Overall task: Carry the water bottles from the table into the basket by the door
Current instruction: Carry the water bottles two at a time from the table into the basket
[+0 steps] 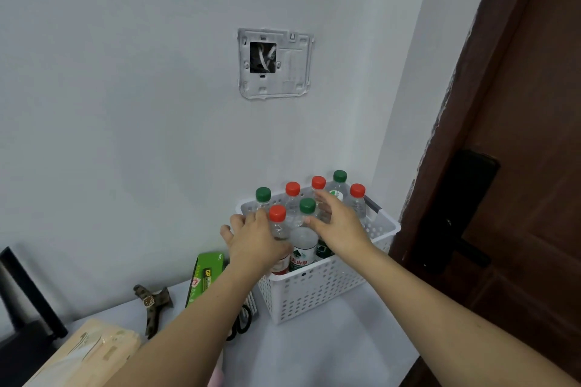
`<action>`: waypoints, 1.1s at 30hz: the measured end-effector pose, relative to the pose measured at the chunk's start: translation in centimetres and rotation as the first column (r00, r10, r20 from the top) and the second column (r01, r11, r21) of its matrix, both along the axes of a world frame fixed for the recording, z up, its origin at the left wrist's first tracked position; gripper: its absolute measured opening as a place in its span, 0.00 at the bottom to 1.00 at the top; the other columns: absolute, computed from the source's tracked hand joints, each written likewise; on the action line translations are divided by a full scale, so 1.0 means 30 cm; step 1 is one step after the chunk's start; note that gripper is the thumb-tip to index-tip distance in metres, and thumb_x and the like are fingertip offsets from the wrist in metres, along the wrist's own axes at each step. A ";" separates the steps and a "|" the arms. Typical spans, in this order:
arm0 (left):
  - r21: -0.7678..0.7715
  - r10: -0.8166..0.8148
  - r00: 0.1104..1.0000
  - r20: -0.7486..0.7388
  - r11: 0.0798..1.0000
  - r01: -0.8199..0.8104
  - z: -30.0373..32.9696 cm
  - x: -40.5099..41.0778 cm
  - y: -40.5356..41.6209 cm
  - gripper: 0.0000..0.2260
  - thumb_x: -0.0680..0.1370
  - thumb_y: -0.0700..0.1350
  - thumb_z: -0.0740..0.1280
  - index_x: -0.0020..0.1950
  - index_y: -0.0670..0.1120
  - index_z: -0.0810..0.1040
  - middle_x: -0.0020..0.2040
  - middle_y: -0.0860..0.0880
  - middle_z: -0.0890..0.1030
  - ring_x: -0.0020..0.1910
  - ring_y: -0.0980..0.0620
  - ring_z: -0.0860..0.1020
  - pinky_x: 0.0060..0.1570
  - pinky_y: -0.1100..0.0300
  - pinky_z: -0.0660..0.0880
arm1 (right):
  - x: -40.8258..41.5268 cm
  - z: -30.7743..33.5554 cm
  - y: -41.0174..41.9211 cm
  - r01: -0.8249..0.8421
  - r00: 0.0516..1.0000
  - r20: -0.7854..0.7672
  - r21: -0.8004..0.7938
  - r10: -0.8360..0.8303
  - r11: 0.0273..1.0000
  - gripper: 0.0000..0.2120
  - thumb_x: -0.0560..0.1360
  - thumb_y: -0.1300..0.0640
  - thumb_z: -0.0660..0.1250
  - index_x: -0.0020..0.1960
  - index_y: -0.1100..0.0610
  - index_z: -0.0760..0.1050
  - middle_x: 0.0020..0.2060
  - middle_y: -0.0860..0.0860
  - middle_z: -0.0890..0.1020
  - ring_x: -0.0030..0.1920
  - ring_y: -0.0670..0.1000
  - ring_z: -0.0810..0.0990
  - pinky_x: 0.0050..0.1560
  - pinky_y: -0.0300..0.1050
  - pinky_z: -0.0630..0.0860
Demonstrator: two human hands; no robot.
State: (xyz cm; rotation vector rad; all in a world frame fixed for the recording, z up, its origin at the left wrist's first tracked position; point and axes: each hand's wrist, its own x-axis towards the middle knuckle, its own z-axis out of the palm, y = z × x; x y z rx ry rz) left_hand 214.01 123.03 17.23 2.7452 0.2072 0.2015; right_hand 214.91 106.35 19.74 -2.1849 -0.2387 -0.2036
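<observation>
Basket (317,289) beside door (518,166): seven bottles. Left hand (254,242) grips red-capped bottle (278,223); right hand (338,225) spread, steadying. Crowding risks toppling neighbours.

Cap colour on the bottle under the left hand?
Red cap, on the bottle the left hand grips in the basket; head view.

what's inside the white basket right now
Seven capped bottles stand in the white basket: four red caps, three green. Both hands cover the front bottles' bodies; the basket's floor is hidden.
</observation>
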 end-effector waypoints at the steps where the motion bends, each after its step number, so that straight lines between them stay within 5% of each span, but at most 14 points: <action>1: 0.015 0.001 1.000 0.006 1.000 -0.001 0.014 -0.005 -0.001 0.28 0.69 0.64 0.70 0.62 0.51 0.69 0.61 0.50 0.74 0.62 0.45 0.67 0.63 0.46 0.62 | -0.016 0.013 -0.012 0.011 1.000 -0.003 0.000 -0.011 1.000 0.29 0.76 0.56 0.71 0.74 0.51 0.66 0.70 0.48 0.74 0.69 0.48 0.72 0.70 0.51 0.70; 6: -0.058 -0.063 0.971 0.231 0.995 0.078 0.116 -0.044 -0.030 0.26 0.74 0.56 0.69 0.67 0.44 0.69 0.61 0.45 0.75 0.59 0.43 0.73 0.56 0.49 0.71 | -0.131 0.104 -0.110 0.061 0.997 0.054 -0.008 -0.061 0.998 0.26 0.76 0.56 0.71 0.72 0.51 0.68 0.67 0.49 0.76 0.68 0.49 0.73 0.66 0.44 0.69; 9: 0.036 -0.180 0.923 0.341 0.983 0.178 0.196 -0.088 -0.085 0.26 0.78 0.55 0.66 0.71 0.43 0.67 0.65 0.43 0.74 0.61 0.42 0.73 0.56 0.49 0.72 | -0.234 0.171 -0.212 0.111 0.990 0.097 -0.036 -0.107 0.993 0.26 0.77 0.56 0.70 0.72 0.53 0.68 0.67 0.49 0.76 0.69 0.49 0.73 0.65 0.40 0.67; 15: 0.292 -0.412 0.830 0.376 0.903 0.316 0.327 -0.236 -0.302 0.25 0.81 0.54 0.62 0.74 0.44 0.65 0.70 0.43 0.72 0.67 0.42 0.71 0.68 0.48 0.67 | -0.507 0.280 -0.487 0.295 0.944 0.181 -0.087 -0.276 0.951 0.31 0.78 0.54 0.69 0.77 0.55 0.62 0.74 0.51 0.69 0.73 0.49 0.67 0.73 0.44 0.63; 20: 0.454 -0.611 0.682 0.402 0.780 0.430 0.401 -0.420 -0.575 0.24 0.78 0.54 0.65 0.70 0.44 0.71 0.66 0.43 0.77 0.63 0.41 0.74 0.66 0.46 0.68 | -0.774 0.350 -0.717 0.419 0.889 0.229 -0.058 -0.396 0.906 0.33 0.78 0.51 0.68 0.78 0.53 0.59 0.75 0.49 0.67 0.73 0.47 0.65 0.72 0.43 0.63; 33: 0.463 -0.817 0.364 0.447 0.559 0.688 0.452 -0.874 -1.074 0.27 0.80 0.55 0.63 0.75 0.44 0.67 0.70 0.44 0.72 0.69 0.42 0.70 0.72 0.44 0.64 | -1.477 0.409 -1.039 0.709 0.705 0.249 -0.231 -0.664 0.667 0.32 0.77 0.52 0.69 0.78 0.53 0.61 0.75 0.50 0.66 0.74 0.50 0.65 0.71 0.41 0.61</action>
